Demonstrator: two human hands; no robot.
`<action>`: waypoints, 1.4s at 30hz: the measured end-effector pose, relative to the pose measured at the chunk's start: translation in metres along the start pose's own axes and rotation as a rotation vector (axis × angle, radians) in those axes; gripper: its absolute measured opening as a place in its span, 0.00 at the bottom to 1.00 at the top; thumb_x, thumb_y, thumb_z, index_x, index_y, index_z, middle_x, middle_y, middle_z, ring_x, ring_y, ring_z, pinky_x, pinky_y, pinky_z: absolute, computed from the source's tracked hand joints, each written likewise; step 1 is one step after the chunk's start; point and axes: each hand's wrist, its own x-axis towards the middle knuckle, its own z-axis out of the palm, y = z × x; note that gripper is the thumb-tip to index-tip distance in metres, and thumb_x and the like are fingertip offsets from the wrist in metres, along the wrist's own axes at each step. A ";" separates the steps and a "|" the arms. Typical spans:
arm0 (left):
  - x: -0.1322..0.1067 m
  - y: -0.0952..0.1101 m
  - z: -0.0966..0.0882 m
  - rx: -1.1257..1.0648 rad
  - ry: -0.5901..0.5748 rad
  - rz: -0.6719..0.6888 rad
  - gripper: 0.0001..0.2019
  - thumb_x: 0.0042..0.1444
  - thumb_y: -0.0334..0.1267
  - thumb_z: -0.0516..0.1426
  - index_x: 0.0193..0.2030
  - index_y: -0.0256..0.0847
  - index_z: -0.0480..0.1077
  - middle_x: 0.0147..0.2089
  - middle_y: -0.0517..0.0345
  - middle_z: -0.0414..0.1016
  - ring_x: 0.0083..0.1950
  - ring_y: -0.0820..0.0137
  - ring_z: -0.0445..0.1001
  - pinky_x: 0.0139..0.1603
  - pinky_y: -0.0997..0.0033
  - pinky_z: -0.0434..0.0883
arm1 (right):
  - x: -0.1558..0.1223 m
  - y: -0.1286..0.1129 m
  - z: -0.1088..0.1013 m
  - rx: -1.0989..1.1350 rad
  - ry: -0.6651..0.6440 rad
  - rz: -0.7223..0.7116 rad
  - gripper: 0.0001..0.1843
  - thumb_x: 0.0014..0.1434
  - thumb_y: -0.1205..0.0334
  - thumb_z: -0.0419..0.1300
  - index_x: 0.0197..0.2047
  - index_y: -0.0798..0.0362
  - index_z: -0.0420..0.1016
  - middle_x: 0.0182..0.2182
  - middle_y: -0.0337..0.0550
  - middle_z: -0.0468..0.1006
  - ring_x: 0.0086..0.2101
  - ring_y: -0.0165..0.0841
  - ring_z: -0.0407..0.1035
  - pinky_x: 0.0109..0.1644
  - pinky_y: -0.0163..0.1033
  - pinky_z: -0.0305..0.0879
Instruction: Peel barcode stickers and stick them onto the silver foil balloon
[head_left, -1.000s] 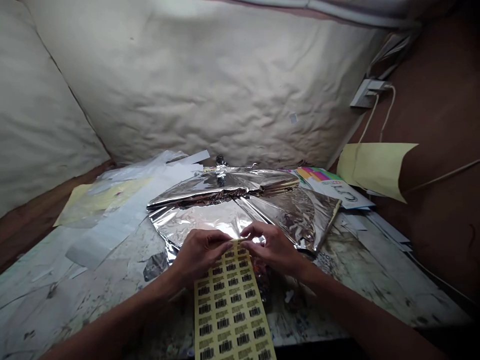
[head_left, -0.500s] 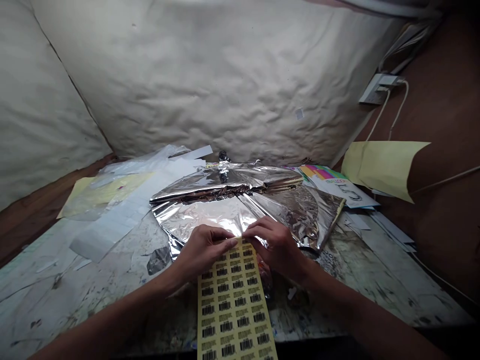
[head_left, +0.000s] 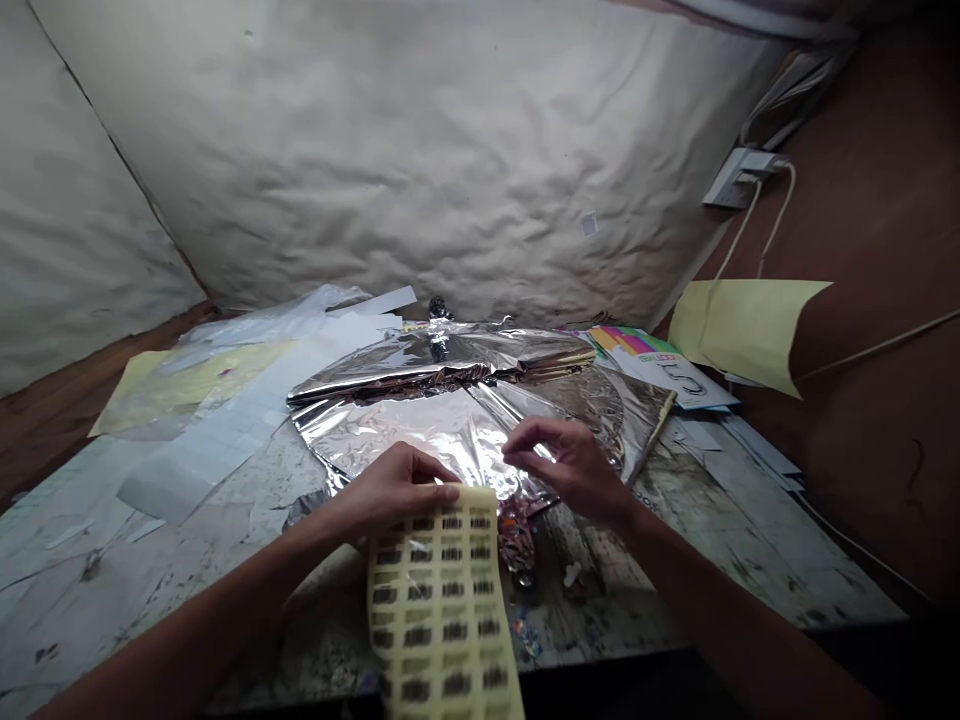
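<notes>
My left hand (head_left: pixel 409 490) pinches the top edge of a yellow sheet of barcode stickers (head_left: pixel 450 600), which hangs down toward me past the table edge. Thumb and forefinger of my right hand (head_left: pixel 566 462) are drawn together, a little to the right of the sheet and apart from it. Whatever those fingertips hold, if anything, is too small to make out. Just beyond both hands lies a silver foil balloon (head_left: pixel 405 425), folded flat and creased. A crumpled shiny piece with pink and orange (head_left: pixel 517 545) is below my right hand.
White and yellow papers with clear plastic (head_left: pixel 217 420) cover the table's left side. Colourful printed packets (head_left: pixel 660 365) are stacked at the right. A yellow sheet (head_left: pixel 750 330) sticks out near a wall socket (head_left: pixel 742 178) with cables. The paint-stained table (head_left: pixel 720 540) ends close to me.
My right hand has come off the sticker sheet and moved right and slightly up. The sheet, still in my left hand, has shifted left and down. The view has turned slightly.
</notes>
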 end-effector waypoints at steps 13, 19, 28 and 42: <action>-0.009 0.007 0.018 0.212 -0.265 0.049 0.16 0.48 0.39 0.62 0.46 0.41 0.79 0.36 0.62 0.80 0.35 0.67 0.74 0.33 0.77 0.65 | 0.005 0.035 -0.003 0.314 -0.434 0.561 0.15 0.49 0.55 0.68 0.33 0.58 0.75 0.27 0.37 0.75 0.23 0.25 0.67 0.27 0.32 0.67; -0.009 0.006 0.019 0.246 -0.256 0.040 0.17 0.50 0.39 0.61 0.48 0.41 0.78 0.36 0.61 0.79 0.34 0.68 0.73 0.32 0.78 0.63 | 0.003 0.031 0.004 -0.023 -0.442 0.401 0.06 0.55 0.61 0.64 0.35 0.54 0.76 0.27 0.38 0.76 0.27 0.29 0.69 0.28 0.32 0.63; -0.006 0.000 0.016 0.303 -0.290 0.043 0.22 0.51 0.39 0.62 0.54 0.44 0.74 0.44 0.59 0.79 0.38 0.66 0.75 0.35 0.75 0.65 | 0.004 0.024 -0.026 -0.403 -0.567 0.025 0.08 0.56 0.66 0.65 0.41 0.52 0.77 0.43 0.42 0.71 0.39 0.31 0.68 0.41 0.34 0.64; -0.009 0.005 0.014 0.335 -0.215 0.079 0.26 0.49 0.41 0.65 0.57 0.48 0.72 0.50 0.59 0.78 0.44 0.64 0.76 0.40 0.74 0.68 | 0.009 0.042 -0.027 -0.083 -0.592 0.029 0.10 0.57 0.56 0.65 0.34 0.56 0.79 0.32 0.42 0.77 0.34 0.31 0.70 0.39 0.35 0.65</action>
